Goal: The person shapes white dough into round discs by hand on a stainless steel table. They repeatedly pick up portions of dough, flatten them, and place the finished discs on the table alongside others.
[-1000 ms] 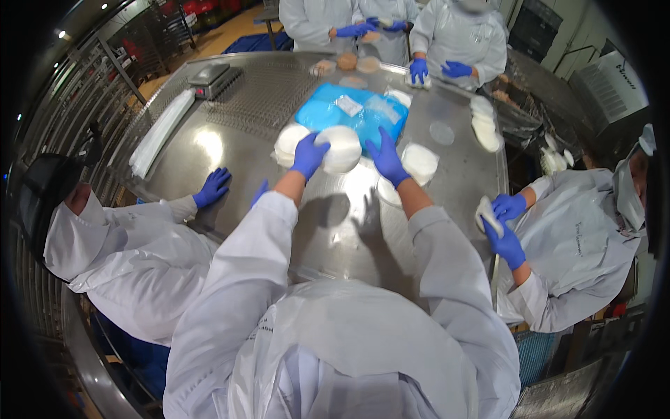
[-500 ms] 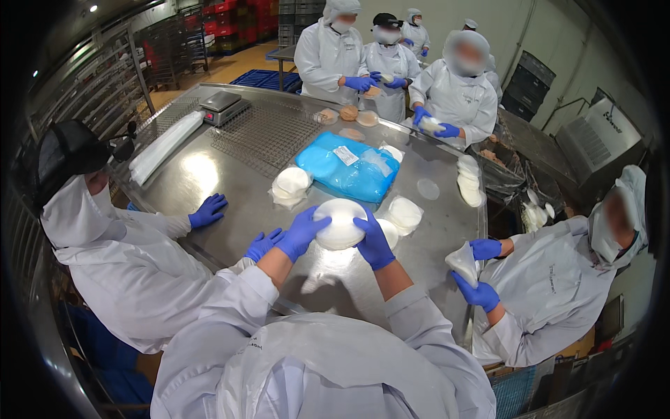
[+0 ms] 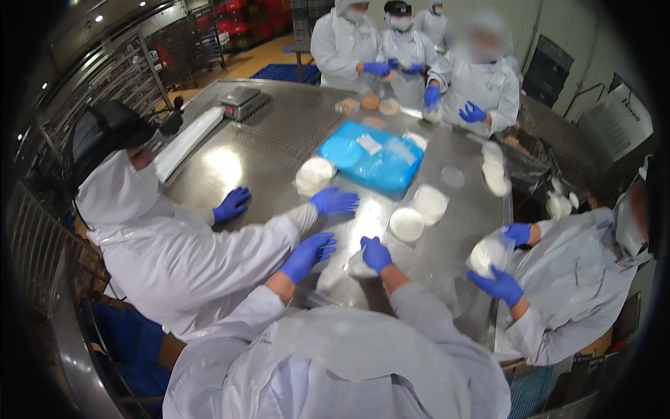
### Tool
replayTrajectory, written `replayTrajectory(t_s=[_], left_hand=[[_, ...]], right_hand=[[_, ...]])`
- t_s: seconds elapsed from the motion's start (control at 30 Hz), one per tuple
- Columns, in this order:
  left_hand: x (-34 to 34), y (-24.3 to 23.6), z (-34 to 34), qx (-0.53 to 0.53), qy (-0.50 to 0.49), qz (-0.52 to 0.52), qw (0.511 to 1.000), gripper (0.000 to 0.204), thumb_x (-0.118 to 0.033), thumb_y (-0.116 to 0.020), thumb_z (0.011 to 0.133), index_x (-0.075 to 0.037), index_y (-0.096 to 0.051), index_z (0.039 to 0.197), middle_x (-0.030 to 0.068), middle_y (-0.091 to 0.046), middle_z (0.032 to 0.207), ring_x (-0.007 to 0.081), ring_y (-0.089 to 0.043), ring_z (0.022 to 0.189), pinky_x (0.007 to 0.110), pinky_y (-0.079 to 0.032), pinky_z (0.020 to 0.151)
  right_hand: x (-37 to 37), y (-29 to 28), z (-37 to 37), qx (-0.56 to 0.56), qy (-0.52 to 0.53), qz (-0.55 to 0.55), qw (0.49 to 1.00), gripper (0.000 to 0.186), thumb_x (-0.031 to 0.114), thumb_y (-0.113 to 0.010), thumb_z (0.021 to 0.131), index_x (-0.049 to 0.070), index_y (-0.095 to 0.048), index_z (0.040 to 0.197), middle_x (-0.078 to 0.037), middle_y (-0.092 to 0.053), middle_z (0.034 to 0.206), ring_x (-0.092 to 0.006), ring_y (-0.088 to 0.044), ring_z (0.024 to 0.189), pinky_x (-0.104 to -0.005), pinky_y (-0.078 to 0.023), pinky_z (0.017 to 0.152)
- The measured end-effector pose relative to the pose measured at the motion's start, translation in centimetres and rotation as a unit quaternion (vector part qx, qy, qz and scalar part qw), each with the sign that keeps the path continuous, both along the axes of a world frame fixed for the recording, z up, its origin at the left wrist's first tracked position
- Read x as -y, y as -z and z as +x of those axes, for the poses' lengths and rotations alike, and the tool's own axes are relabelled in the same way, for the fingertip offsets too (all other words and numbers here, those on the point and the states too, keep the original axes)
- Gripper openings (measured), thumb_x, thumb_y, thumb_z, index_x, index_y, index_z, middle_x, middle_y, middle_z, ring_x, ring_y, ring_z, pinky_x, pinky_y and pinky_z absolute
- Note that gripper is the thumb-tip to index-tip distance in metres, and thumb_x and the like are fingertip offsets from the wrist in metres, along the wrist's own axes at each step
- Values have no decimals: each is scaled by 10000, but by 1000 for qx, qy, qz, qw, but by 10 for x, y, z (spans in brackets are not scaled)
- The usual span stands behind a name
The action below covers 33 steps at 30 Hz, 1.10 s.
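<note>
My left hand (image 3: 304, 257), in a blue glove, is open above the near part of the steel table (image 3: 195, 178), holding nothing. To its right my right hand (image 3: 377, 255) grips a stack of white round sheets (image 3: 359, 267), partly hidden beneath it, low over the table's near side. Beyond my hands lie a blue plastic bag (image 3: 366, 167) with a white label, a wrapped pile of white discs (image 3: 314, 176) to its left, and two stacks of white discs (image 3: 406, 225) to its right.
A co-worker on the left (image 3: 174, 258) reaches a gloved hand (image 3: 333, 202) beyond mine. A co-worker on the right (image 3: 565, 272) holds white discs (image 3: 488, 257). Several people (image 3: 345, 52) stand across the table. A scale (image 3: 239, 105), wire racks and a long plastic roll (image 3: 185, 143) are at the back left.
The white stack has come back from near the blue bag toward me. My left hand has let go of it. The left co-worker's hand has reached further over the table.
</note>
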State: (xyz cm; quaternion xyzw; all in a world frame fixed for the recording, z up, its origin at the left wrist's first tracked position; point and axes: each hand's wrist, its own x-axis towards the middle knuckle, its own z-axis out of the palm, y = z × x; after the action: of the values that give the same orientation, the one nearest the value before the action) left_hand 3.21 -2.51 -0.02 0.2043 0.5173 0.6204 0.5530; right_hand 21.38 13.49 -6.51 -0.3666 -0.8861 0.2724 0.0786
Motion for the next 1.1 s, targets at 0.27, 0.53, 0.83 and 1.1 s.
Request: replayTrajectory(t_s=[0.27, 0.53, 0.83, 1.1], left_hand=[[14, 21, 58, 5, 67, -64, 996, 516, -262, -535, 946, -95, -371, 1406, 101, -521, 1288, 214, -513, 1155, 345, -409, 965], [11, 1, 50, 51, 32, 11, 998, 283, -236, -555, 931, -111, -575, 1184, 2, -599, 1038, 59, -536, 811, 208, -418, 705], [27, 17, 57, -45, 78, -102, 991, 469, -309, -590, 916, -106, -465, 1320, 52, -590, 1135, 142, -574, 973, 277, -453, 770], [34, 26, 72, 14, 219, -115, 969, 518, -286, -555, 930, -118, -378, 1387, 73, -514, 1239, 212, -543, 1062, 363, -475, 860]], right_hand=[[49, -1, 39, -464, -34, -478, 745, 583, 64, -530, 858, 67, -344, 1410, -131, -484, 1307, -241, -484, 1207, -373, -416, 1011], [91, -160, 55, -494, -68, 66, 864, 387, -119, -444, 673, 72, -597, 973, -155, -571, 1044, -338, -582, 966, -349, -484, 807], [0, 21, 46, -235, 38, -130, 962, 197, 113, -485, 874, 65, -546, 1055, -167, -598, 921, -300, -607, 922, -392, -479, 813], [93, 0, 80, -412, 69, -563, 713, 537, 86, -538, 854, 100, -400, 1373, -93, -510, 1246, -216, -520, 1122, -347, -454, 943]])
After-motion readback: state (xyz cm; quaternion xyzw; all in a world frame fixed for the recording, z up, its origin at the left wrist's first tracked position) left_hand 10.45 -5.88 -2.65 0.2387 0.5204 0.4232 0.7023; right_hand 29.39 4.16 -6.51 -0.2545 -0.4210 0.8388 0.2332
